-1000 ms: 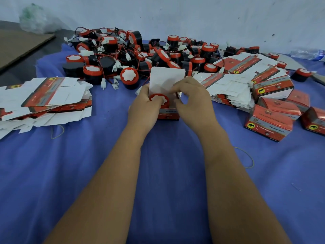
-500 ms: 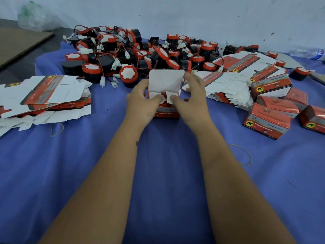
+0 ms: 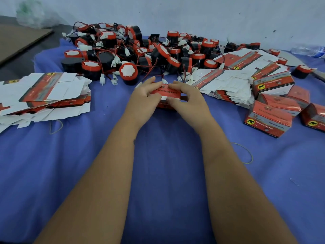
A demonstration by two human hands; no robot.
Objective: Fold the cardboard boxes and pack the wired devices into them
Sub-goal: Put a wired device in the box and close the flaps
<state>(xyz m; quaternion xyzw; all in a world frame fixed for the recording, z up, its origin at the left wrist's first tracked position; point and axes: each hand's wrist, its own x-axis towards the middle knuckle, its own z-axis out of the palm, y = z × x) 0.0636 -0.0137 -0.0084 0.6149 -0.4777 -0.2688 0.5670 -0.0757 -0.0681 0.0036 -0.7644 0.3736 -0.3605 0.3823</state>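
Note:
A small red cardboard box [image 3: 166,93] stands on the blue cloth [image 3: 158,173] in the middle. My left hand [image 3: 142,97] grips its left side and my right hand [image 3: 188,98] grips its right side, with fingers curled over the folded-down red lid. The device inside is hidden. A big pile of black and red wired devices [image 3: 140,51] lies just beyond. Flat unfolded boxes are stacked at the left [image 3: 44,92] and at the right [image 3: 226,83]. Several packed boxes [image 3: 274,110] sit at the far right.
Two rubber bands lie on the cloth, one at the left [image 3: 56,126] and one at the right [image 3: 244,154]. A white wall runs behind the pile. A brown board [image 3: 19,39] lies at the back left and a plastic bottle [image 3: 309,50] at the back right.
The white lid flap that stood upright has been folded down over the box, and its red printed side now shows. Both hands shifted onto the top of the box.

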